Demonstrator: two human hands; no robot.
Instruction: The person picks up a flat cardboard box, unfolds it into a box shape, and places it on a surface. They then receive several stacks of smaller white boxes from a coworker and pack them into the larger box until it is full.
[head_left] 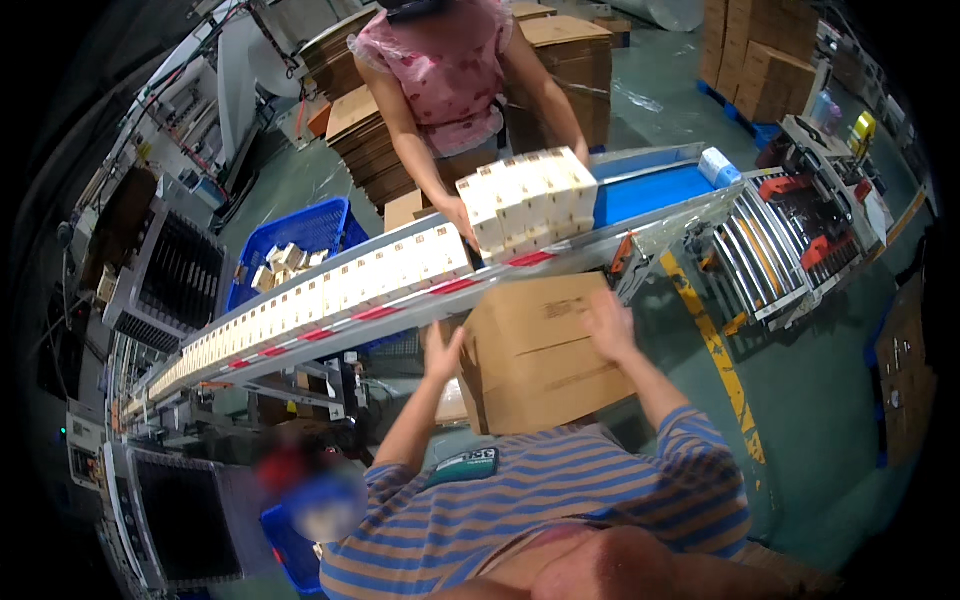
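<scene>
A brown cardboard box (545, 350) is in front of my body, tilted, just on the near side of the conveyor. My right hand (608, 325) grips its right edge, with the fingers along the cardboard. Beside the box's left edge is my left hand (441, 352), thumb and fingers spread; whether it touches the cardboard I cannot tell. Beyond the box, a co-worker's two hands press the ends of a stacked block of small white cartons (528, 203) on the conveyor. To its left runs a long row of the same cartons (330, 290).
The conveyor's blue belt (650, 193) carries a lone white pack (718, 168) at the right. A roller machine (775, 245) stands right of me. Behind the conveyor are a blue basket (345, 228) with loose cartons and stacked flat cardboard (370, 140). Another blue basket (290, 560) is at lower left.
</scene>
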